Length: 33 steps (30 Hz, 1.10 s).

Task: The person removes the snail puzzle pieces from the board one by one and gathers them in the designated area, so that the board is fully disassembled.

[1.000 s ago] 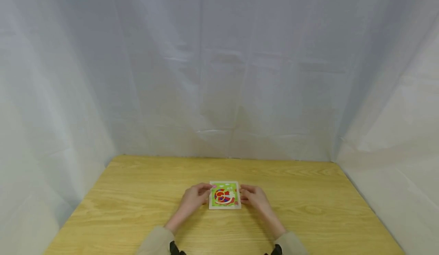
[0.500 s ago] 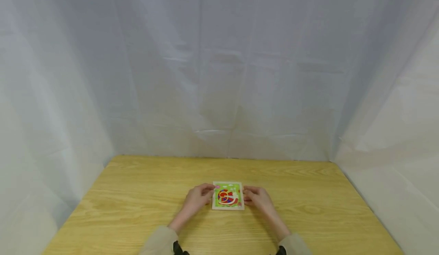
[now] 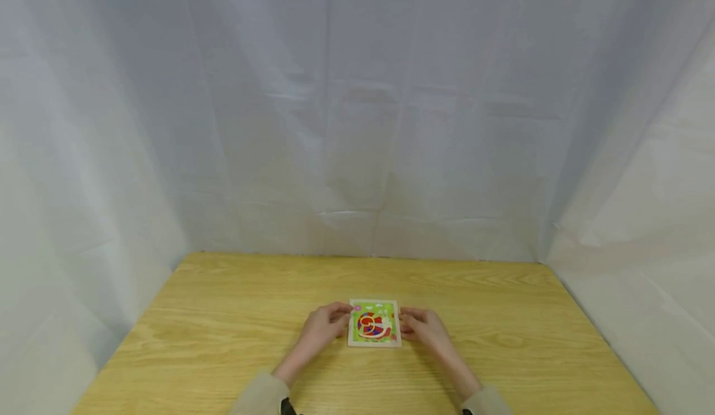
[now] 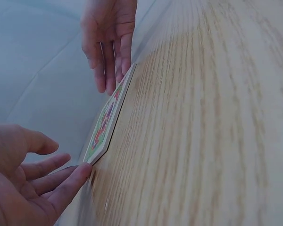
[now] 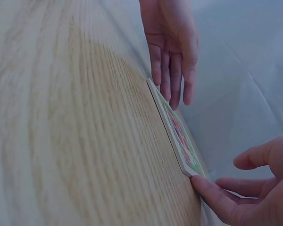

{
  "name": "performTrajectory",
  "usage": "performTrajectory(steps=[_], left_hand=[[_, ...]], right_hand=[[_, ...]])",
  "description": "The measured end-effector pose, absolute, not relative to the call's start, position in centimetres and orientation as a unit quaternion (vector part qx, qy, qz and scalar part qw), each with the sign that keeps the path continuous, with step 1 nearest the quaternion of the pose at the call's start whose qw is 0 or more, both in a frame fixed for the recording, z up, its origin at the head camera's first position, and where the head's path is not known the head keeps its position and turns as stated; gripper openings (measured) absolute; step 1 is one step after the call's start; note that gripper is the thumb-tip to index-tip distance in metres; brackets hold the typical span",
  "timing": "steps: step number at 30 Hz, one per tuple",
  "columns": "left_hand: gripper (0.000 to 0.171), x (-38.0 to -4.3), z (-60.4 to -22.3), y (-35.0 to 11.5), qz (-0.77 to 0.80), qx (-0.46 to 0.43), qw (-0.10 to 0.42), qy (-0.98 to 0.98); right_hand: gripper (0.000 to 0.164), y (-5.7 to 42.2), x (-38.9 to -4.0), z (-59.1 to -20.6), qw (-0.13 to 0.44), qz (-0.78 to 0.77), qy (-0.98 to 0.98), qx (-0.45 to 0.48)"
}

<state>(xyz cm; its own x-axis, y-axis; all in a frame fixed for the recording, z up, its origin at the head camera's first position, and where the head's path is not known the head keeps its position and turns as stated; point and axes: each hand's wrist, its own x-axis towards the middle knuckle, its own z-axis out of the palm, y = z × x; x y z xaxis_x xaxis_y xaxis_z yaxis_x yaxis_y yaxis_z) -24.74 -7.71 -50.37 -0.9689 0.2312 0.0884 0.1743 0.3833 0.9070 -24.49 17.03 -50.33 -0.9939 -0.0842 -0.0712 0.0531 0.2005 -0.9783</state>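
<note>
A square wooden puzzle board point(image 3: 385, 306) lies flat on the table, its light rim framing a green picture with a red and blue snail. The left hand point(image 3: 322, 328) is at the board's left edge, and the right hand point(image 3: 429, 330) at its right edge. In the left wrist view, a fingertip of the left hand point(image 4: 35, 181) touches a near corner of the board point(image 4: 104, 125); the thumb stands apart. The right wrist view has the right hand point(image 5: 252, 188) touching the opposite side with a fingertip, its fingers extended and thumb raised off the board.
The wood-grain table point(image 3: 223, 316) extends around the board on all sides. White sheeting point(image 3: 357, 123) hangs behind the table's far edge and along both sides. Light sleeves point(image 3: 259, 395) cover the forearms, with dark bands near the cuffs.
The board has slid a little to the right and slightly nearer the person. Both hands have moved along with it, staying at its two sides.
</note>
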Motion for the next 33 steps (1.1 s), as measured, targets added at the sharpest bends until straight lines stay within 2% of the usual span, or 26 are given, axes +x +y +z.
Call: performTrajectory(steps=[33], left_hand=[[0.034, -22.0, -49.8, -8.0, 0.555, 0.142, 0.064, 0.817]], right_hand=[[0.042, 17.7, -21.7, -50.4, 0.075, -0.63, 0.772, -0.036]])
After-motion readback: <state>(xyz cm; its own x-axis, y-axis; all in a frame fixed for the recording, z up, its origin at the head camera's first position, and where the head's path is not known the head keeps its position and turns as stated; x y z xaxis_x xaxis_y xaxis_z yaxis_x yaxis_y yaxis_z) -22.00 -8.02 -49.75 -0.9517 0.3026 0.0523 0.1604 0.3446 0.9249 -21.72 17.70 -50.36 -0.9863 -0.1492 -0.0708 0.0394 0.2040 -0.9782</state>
